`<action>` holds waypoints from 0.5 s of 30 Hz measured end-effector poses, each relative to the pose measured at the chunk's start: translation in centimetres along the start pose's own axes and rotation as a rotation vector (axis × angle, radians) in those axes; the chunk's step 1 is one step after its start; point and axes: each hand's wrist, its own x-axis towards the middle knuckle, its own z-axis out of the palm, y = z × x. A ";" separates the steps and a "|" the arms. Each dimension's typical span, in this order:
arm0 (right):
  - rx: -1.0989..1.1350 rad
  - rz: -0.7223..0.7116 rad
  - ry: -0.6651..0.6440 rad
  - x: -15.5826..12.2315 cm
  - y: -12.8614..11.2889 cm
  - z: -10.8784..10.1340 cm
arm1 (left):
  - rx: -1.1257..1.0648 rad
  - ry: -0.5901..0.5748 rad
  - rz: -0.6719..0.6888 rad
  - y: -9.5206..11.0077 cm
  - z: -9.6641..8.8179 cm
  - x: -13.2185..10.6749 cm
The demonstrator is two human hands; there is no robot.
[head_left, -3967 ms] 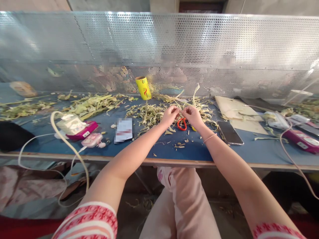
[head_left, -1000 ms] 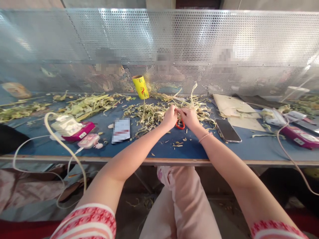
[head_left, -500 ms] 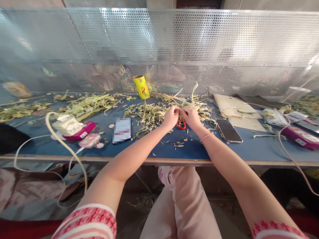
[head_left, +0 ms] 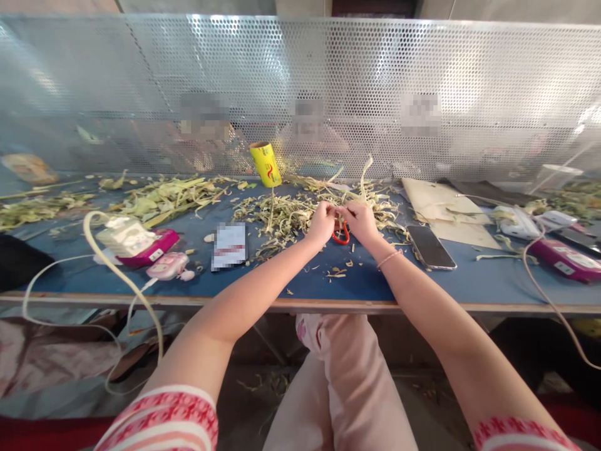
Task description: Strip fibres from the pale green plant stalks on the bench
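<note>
My left hand (head_left: pixel 323 223) and my right hand (head_left: pixel 357 220) meet over a pile of pale green plant strips (head_left: pixel 291 210) on the blue table (head_left: pixel 300 282). Fingers of both are pinched together, fingertips nearly touching. Whatever lies between them is hidden or too small to name. Just below the fingers shows a red-orange loop handle (head_left: pixel 346 238), like that of scissors; its other end is out of sight. A curled strip (head_left: pixel 364 175) rises behind my right hand. Small scraps (head_left: pixel 337 273) lie in front of my hands.
A yellow tube (head_left: pixel 265 164) tilts on a thin stalk behind the pile. Right are a phone (head_left: pixel 432 247) and cardboard (head_left: pixel 460 232). Left are a blurred card (head_left: pixel 229 247), a magenta power strip (head_left: pixel 153 247) and cables (head_left: pixel 126 275). A perforated metal screen (head_left: pixel 300 75) spans the back; people are beyond it.
The hands stay pinched together in nearly the same place, with only a slight shift of the fingers. The view has moved a little. Another blurred person shows behind the screen at right.
</note>
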 end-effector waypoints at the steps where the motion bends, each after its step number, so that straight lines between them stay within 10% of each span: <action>1: -0.003 -0.014 0.000 0.0 0.0 0.0 | 0.009 -0.001 0.008 -0.2 0.0 0.0; 15: -0.075 -0.052 0.078 -0.4 -0.9 0.9 | 0.328 0.204 0.367 -1.5 -0.1 -0.2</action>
